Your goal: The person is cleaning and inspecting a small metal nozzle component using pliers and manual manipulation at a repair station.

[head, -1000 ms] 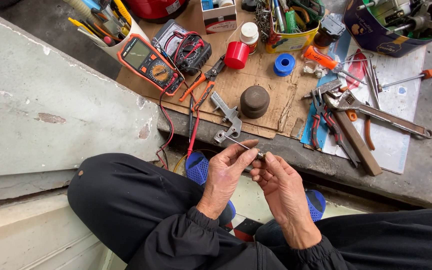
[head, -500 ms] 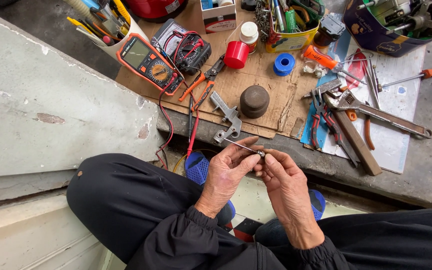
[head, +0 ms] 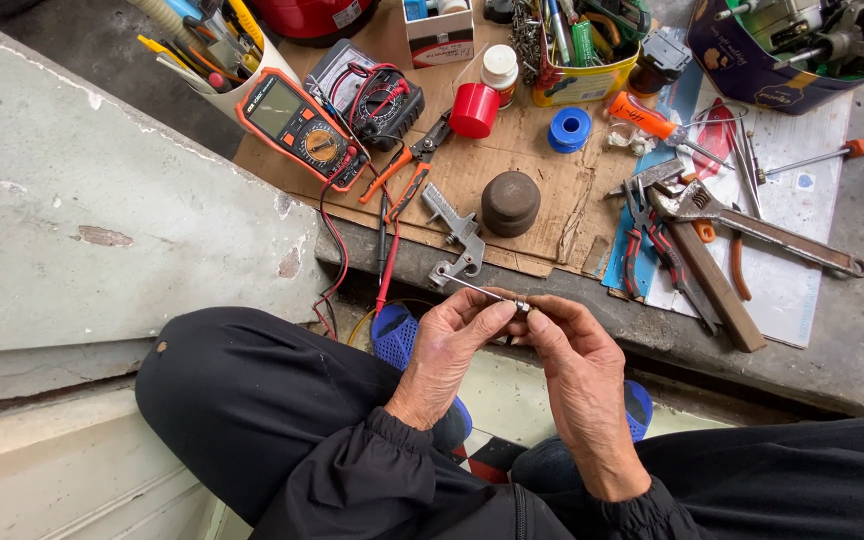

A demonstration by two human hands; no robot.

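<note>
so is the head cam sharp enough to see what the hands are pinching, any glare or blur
Head view: even, soft daylight, no hard shadows or glare; left hand and right hand are sharp, the thin metal rod between them is small but distinct; slight wide-angle bending at the edges.

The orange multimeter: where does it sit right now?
In the head view, the orange multimeter lies upper left on the cardboard sheet, beside the orange-handled pliers.

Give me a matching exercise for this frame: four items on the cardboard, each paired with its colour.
Things:
1. multimeter
2. tape roll
3. cap
4. domed knob

Colours:
A. blue
B. dark brown
C. orange and black
D. red

Pairs: 1-C, 2-A, 3-D, 4-B
</note>
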